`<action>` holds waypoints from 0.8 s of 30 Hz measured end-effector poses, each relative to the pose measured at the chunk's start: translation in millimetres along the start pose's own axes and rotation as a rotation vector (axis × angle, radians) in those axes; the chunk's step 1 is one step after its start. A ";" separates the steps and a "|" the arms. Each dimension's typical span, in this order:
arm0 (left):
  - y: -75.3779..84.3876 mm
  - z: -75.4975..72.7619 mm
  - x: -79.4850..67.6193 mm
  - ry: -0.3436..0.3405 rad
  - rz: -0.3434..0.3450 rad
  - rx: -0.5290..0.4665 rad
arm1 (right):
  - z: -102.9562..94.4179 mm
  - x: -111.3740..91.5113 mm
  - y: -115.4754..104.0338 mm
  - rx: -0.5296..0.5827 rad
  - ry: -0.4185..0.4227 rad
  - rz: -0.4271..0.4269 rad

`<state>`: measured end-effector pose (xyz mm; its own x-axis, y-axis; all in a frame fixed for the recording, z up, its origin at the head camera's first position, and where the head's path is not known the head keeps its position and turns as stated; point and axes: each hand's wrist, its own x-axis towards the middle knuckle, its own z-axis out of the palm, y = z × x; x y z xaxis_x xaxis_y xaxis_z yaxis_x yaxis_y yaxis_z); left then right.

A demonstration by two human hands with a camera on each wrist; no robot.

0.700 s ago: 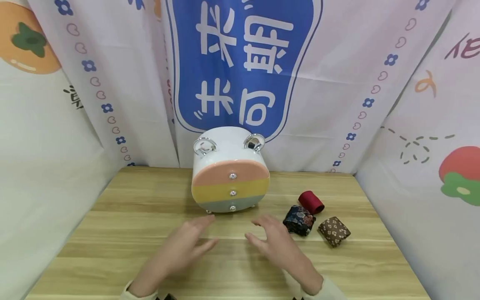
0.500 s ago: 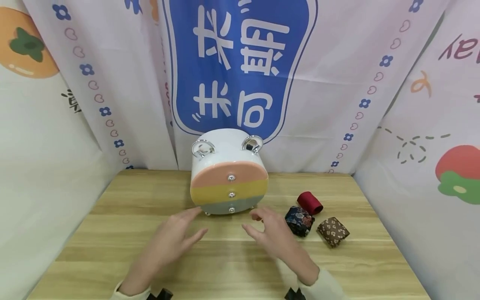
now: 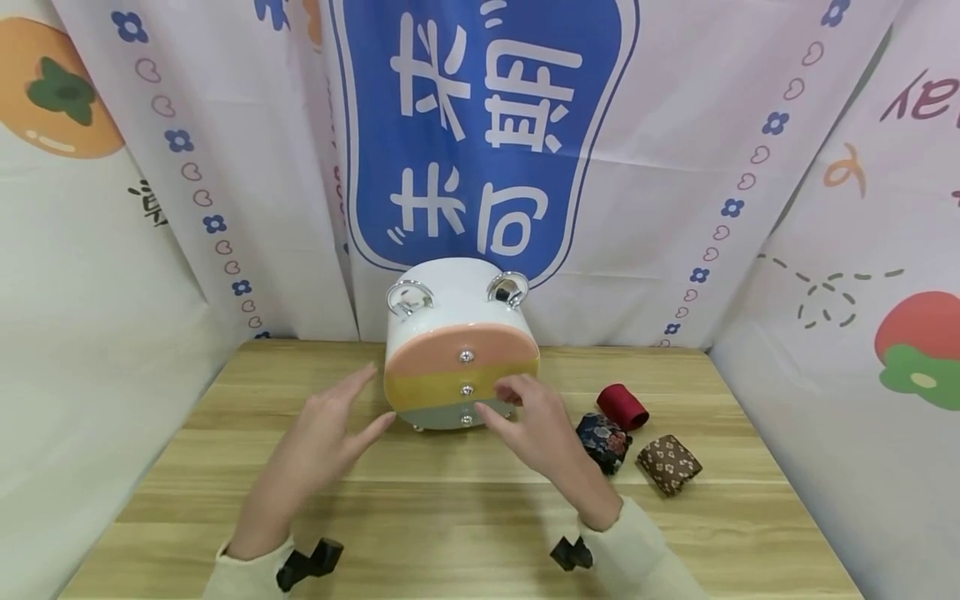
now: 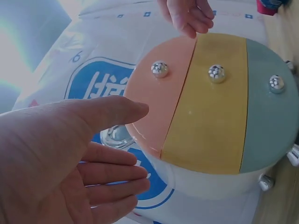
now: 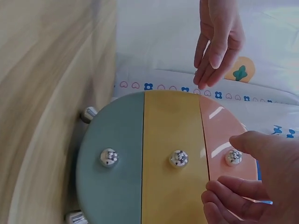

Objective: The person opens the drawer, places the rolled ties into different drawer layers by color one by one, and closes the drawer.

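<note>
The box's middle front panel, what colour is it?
Mustard yellow; the middle panel shows best in the left wrist view.

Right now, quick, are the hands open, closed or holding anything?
Left hand: open, holding nothing, beside the striped box.
Right hand: open, fingers loosely bent, holding nothing, by the striped box's front.

I'm in a small cloth-walled booth, looks like a makeshift recording set. Printed white cloth (image 3: 645,225) hangs on 3 sides: orange fruit print (image 3: 45,108) to my left, blue panel (image 3: 478,142) with white characters turned sideways straight ahead, red fruit print (image 3: 918,325) to my right. Wood-grain tabletop (image 3: 450,525) sits between them. 2 black fittings (image 3: 326,556) at my wrists suit filming. Building type: can't tell.
</note>
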<state>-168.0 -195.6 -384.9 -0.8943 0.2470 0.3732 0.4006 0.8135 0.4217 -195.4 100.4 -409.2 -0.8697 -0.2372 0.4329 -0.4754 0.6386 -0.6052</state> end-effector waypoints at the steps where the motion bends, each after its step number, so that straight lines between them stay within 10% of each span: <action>1: -0.4 1.0 3.7 -0.001 -0.009 -0.018 | 0.5 2.0 -1.0 0.008 0.012 0.005; 24: -38.0 57.0 42.8 0.176 -0.126 -0.265 | 30.5 32.1 -12.3 0.038 0.298 -0.030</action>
<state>-232.8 -186.0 -432.0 -0.9010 0.0401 0.4320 0.3480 0.6612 0.6646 -221.5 62.6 -408.2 -0.7805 -0.0269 0.6246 -0.5100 0.6053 -0.6112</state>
